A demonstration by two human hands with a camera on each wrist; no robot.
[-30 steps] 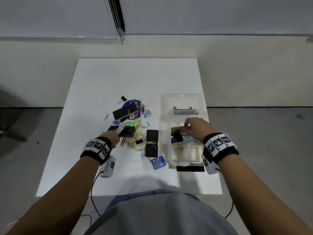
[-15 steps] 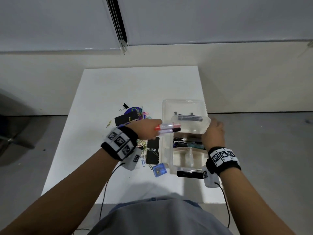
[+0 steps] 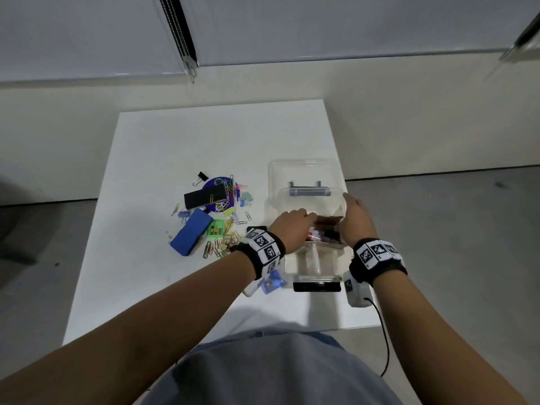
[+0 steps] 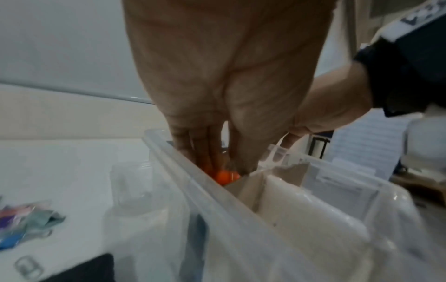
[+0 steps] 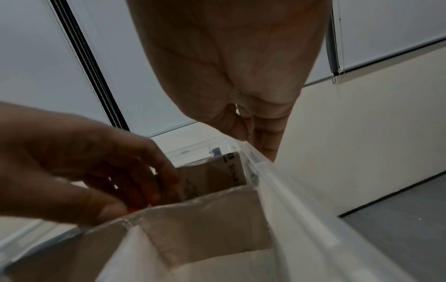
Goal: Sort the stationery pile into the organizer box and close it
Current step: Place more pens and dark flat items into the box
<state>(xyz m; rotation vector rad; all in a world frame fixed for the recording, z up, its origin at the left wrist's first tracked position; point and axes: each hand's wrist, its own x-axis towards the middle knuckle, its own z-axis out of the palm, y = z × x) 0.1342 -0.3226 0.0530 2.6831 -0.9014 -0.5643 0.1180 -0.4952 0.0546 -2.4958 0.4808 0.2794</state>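
Observation:
A clear organizer box (image 3: 317,276) stands at the table's right, its lid (image 3: 304,171) folded back flat. My left hand (image 3: 292,226) reaches down into the box's middle compartment, fingers and thumb pinching markers (image 3: 314,235). In the left wrist view an orange-red marker end (image 4: 225,175) shows under my left hand (image 4: 224,166), just inside the box rim (image 4: 217,192). My right hand (image 3: 355,223) grips the box's right wall (image 5: 289,190), thumb inside and fingers outside, as seen around my right hand (image 5: 253,137) in the right wrist view.
Left of the box lies the pile: a blue eraser (image 3: 191,235), a black eraser (image 3: 204,197), a green block (image 3: 216,228), several paper clips (image 3: 228,241) and binder clips. A small blue item (image 3: 273,283) lies by my left wrist. Cardboard dividers (image 5: 212,219) split the box.
My left hand lifted a red and a black marker from the pile, carried them right and lowered them into the box. My right hand moved from inside the box to its right wall.

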